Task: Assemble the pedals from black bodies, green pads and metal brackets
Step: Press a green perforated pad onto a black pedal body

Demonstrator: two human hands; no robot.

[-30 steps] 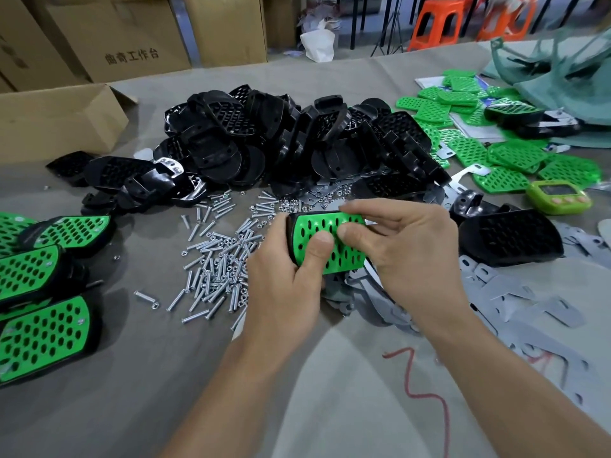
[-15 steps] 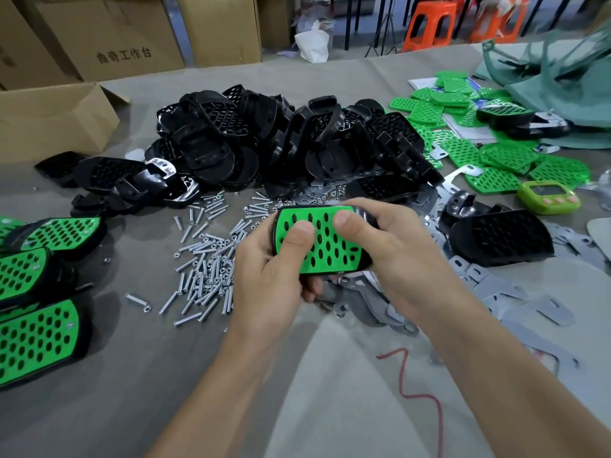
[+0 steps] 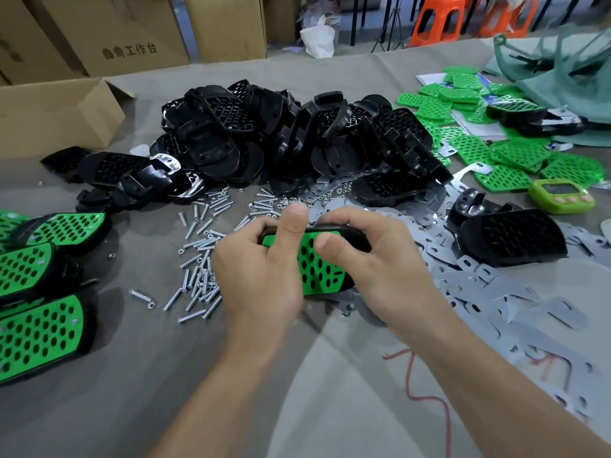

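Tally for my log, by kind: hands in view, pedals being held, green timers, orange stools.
Left hand and right hand: 2
Black pedal body with green perforated pad, held by both hands: 1
Lime-green digital timer: 1
Orange plastic stools: 2
Total: 6

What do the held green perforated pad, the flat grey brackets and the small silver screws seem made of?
The green perforated pad looks like moulded plastic: matte, uniform colour, clean oval holes. The flat grey brackets are probably stamped sheet metal: thin, dull, punched slots. The small silver screws look like metal with a bright plated sheen.
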